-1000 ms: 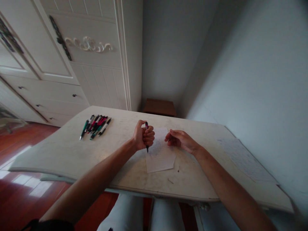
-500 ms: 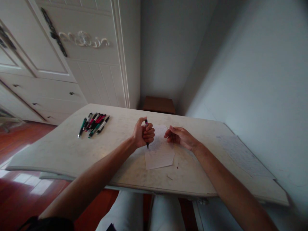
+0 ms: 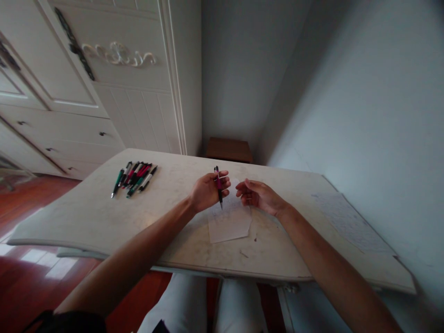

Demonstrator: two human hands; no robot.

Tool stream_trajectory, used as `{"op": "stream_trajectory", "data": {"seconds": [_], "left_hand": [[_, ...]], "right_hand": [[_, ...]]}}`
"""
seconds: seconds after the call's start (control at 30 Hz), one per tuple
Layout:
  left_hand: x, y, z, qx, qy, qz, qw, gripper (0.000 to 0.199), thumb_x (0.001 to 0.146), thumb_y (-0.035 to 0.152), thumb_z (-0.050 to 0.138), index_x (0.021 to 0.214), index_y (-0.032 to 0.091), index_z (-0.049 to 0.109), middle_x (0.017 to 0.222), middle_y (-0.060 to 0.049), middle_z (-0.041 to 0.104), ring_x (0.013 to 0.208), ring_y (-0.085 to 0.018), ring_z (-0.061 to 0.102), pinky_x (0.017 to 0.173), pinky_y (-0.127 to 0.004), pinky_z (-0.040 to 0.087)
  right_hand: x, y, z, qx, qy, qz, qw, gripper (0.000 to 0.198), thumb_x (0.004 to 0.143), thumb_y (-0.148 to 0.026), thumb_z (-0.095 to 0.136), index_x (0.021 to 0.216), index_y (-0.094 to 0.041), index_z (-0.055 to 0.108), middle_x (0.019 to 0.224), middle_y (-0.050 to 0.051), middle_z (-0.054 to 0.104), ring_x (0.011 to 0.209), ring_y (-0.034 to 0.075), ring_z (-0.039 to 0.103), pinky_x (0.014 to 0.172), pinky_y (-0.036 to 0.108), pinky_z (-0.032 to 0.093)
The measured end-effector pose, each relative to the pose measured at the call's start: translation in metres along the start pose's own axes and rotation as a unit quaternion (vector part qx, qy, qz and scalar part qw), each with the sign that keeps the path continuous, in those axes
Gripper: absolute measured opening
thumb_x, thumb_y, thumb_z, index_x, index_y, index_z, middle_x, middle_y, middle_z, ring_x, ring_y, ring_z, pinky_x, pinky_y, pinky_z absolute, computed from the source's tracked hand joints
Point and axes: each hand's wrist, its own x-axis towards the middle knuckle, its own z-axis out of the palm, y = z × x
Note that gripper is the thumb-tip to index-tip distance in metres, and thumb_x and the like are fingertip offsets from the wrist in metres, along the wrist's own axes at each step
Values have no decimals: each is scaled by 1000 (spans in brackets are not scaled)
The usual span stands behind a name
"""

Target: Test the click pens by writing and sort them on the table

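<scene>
A pink and black ballpoint pen (image 3: 218, 186) stands nearly upright against the fingers of my left hand (image 3: 207, 190), its tip pointing down. The thumb presses on it from one side while the other fingers are loosely stretched toward the right. Just to the right, my right hand (image 3: 257, 193) hovers with curled fingers, apart from the pen and with nothing seen in it. Beneath both hands lies a sheet of paper (image 3: 231, 226) with handwriting on its upper part, which the hands partly cover.
Several pens (image 3: 134, 179) in green, pink, black and white lie in a pile on the left of the white table (image 3: 138, 226). A second written sheet (image 3: 350, 222) rests at the right by the wall. Behind stand a white cabinet (image 3: 138, 106) and a brown box-like piece (image 3: 229, 149).
My left hand has loosened from a fist around the pen, its fingers now straighter. The pen has shifted slightly right and shows more of its pink barrel. My right hand has barely moved.
</scene>
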Motion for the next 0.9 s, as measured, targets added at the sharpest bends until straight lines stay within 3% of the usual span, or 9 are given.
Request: {"op": "stream_trajectory", "data": {"seconds": [0.17, 0.33, 0.47, 0.67, 0.8, 0.9], "left_hand": [[3, -10, 1, 80, -13, 74, 994, 22, 92, 29, 54, 100, 12, 66, 110, -13, 66, 111, -23, 59, 91, -37, 49], [0, -18, 5, 184, -6, 147, 972, 26, 88, 37, 62, 104, 17, 69, 128, -12, 60, 132, -29, 41, 96, -41, 43], [-3, -21, 7, 235, -10, 160, 959, 31, 87, 41, 64, 106, 18, 70, 125, -11, 61, 115, -26, 53, 90, -37, 44], [-9, -24, 9, 220, -60, 103, 968, 38, 86, 45, 63, 113, 18, 66, 115, -13, 64, 78, -21, 63, 68, -35, 50], [-8, -22, 9, 268, -78, 99, 955, 45, 83, 50, 64, 110, 15, 68, 100, -13, 68, 87, -25, 63, 79, -38, 49], [-4, -14, 2, 366, -50, 163, 915, 42, 86, 52, 59, 101, 15, 72, 114, -14, 66, 110, -29, 57, 96, -43, 42]], "right_hand": [[0, 2, 5, -40, -28, 6, 999, 42, 74, -49, 75, 99, -17, 67, 79, 3, 70, 55, 8, 58, 50, 19, 45], [-3, 0, 9, -130, 4, -3, 991, 42, 70, -45, 78, 99, -16, 68, 61, -3, 63, 42, 4, 46, 39, 17, 31], [-7, 0, 18, -154, -4, -27, 988, 38, 70, -45, 78, 92, -15, 70, 51, -4, 57, 42, 6, 46, 39, 18, 29], [-9, 6, 35, -169, -23, -98, 981, 32, 69, -38, 79, 90, -16, 69, 58, -2, 63, 44, 6, 47, 39, 18, 32], [-11, 7, 35, -167, -23, -114, 979, 27, 72, -37, 77, 83, -16, 64, 61, -1, 63, 43, 6, 49, 39, 18, 37], [-12, 4, 30, -152, -7, -130, 980, 29, 74, -40, 73, 84, -17, 58, 66, 0, 66, 42, 8, 55, 40, 20, 43]]}}
